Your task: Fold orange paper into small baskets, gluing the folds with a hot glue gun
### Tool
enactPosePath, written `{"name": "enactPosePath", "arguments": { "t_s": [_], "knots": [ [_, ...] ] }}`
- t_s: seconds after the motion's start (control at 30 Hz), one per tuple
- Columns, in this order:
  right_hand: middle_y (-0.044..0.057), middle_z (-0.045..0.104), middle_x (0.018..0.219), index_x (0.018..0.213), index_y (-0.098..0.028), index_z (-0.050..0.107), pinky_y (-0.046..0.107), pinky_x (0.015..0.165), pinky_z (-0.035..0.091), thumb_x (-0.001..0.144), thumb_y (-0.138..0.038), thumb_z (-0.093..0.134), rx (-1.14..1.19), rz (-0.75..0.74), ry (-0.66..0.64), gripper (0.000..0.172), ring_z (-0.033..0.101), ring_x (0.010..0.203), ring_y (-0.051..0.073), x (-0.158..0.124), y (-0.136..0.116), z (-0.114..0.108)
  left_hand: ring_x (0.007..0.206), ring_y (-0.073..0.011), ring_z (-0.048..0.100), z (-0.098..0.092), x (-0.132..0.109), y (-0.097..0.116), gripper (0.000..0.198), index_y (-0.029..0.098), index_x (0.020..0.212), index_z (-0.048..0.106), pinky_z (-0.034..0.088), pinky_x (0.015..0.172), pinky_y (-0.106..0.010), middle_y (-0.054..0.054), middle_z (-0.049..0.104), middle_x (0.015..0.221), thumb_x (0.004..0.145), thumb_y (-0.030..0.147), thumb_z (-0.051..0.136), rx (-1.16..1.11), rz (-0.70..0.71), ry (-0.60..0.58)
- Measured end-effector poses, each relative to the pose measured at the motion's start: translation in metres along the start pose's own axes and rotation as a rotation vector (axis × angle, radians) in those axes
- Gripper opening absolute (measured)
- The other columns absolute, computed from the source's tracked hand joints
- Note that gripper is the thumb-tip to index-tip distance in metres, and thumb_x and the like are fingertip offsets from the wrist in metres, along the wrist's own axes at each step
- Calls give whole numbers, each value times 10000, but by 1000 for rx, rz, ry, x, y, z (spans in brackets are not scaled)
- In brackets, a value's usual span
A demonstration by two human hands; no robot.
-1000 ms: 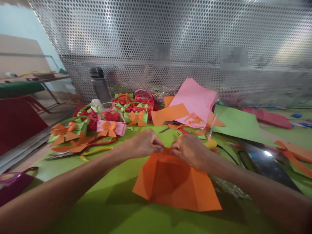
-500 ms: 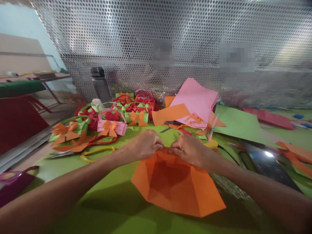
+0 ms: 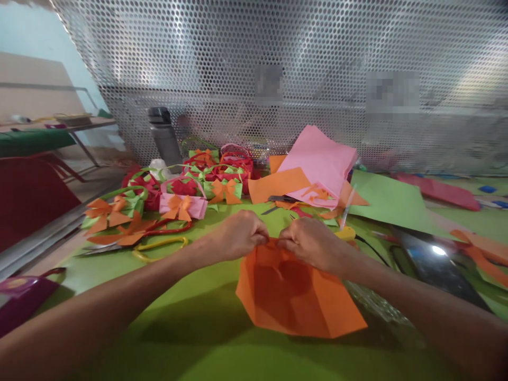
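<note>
Creased orange paper (image 3: 296, 299) hangs down in front of me, its sheet bent along several fold lines. My left hand (image 3: 242, 235) pinches its upper edge at the left. Close beside it, my right hand (image 3: 307, 241) pinches the same edge at the right, with a small gap between the two fists. The fingertips are partly hidden behind the knuckles. Past my left wrist lie yellow-handled scissors (image 3: 161, 247). Beyond my hands rests a loose orange sheet (image 3: 278, 185).
Several small paper bags with bows (image 3: 182, 205) crowd the back left, near a grey bottle (image 3: 165, 138). Pink sheets (image 3: 317, 156) and a green sheet (image 3: 389, 201) lie behind. At right are a yellow glue gun (image 3: 345, 234) and a dark phone (image 3: 440, 270). Perforated metal (image 3: 222, 53) stands behind.
The orange paper's lower left part has swung inward to the right and its bottom edge sits slightly higher. Both hands keep their pinch and have barely shifted.
</note>
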State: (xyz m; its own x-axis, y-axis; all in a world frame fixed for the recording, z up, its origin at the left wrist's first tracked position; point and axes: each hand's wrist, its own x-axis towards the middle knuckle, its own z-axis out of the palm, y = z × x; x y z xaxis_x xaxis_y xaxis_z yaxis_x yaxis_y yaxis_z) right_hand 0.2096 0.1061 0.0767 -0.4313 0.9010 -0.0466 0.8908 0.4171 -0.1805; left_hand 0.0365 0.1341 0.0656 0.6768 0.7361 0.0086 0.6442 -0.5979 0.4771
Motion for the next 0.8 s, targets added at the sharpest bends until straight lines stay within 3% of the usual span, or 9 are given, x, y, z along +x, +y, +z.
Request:
{"name": "enactPosePath", "arguments": {
  "t_s": [0.17,0.37,0.57,0.8],
  "knots": [
    [-63,309,440,505,-161,567,258,473,144,800,-210,527,-17,-22,7,302,245,441,76,-1,1,3,448,-63,313,-2,-2,-4,220,123,570,618,185,443,-211,55,387,462,729,130,466,13,41,-10],
    [-29,492,511,681,-198,657,252,483,165,833,-255,497,-76,-40,97,228,390,498,97,-1,1,12,434,-61,284,-1,-2,0,239,123,518,609,175,421,-204,59,338,425,716,115,474,32,64,44],
    [17,560,510,723,-170,649,278,477,145,802,-160,466,-196,-50,144,200,428,467,122,-5,-4,12,499,-78,452,2,-3,7,297,166,753,715,291,476,-176,18,600,564,741,76,432,68,103,131],
    [49,626,561,741,-173,631,301,493,125,740,-118,437,-273,-97,181,201,474,482,147,-10,-6,12,489,-94,509,5,-4,9,249,140,637,678,299,465,-194,-5,612,534,679,53,448,128,136,216]
  ]
}}
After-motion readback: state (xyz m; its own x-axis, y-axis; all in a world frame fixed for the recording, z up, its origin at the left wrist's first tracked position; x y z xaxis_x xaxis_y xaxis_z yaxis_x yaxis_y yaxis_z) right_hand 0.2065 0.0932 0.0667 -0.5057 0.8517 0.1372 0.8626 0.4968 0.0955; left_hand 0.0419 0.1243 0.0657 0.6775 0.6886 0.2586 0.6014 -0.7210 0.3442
